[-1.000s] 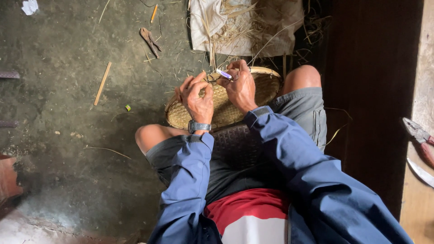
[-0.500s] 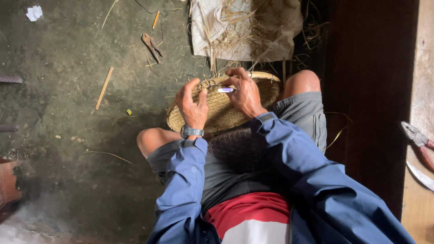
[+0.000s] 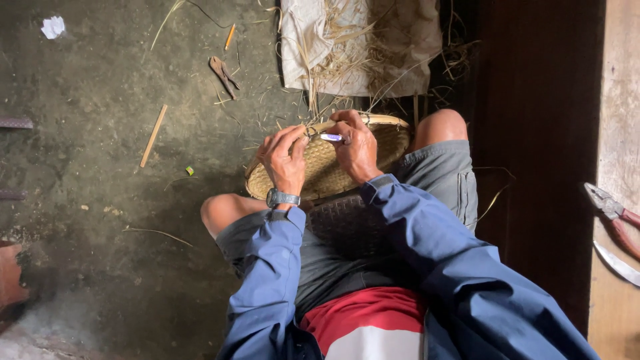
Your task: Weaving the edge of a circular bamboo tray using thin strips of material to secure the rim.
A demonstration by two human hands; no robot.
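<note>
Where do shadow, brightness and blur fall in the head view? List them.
Head view: soft daylight, no glare; deep shadow over the dark strip right of the woven basket and under the knees; the white cloth is brightest; left hand and right hand look sharp, with slight softness toward the frame edges.

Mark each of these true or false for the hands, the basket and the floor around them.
1. Both hands rest on a woven basket held on the lap. True.
2. The right hand holds a small purple-handled tool. True.
3. The left hand wears no watch. False: a wristwatch sits on that wrist.
4. Pliers lie inside the basket. False: they lie on the ledge at the far right.
5. A pale cloth strewn with straw lies beyond the basket. True.
</note>
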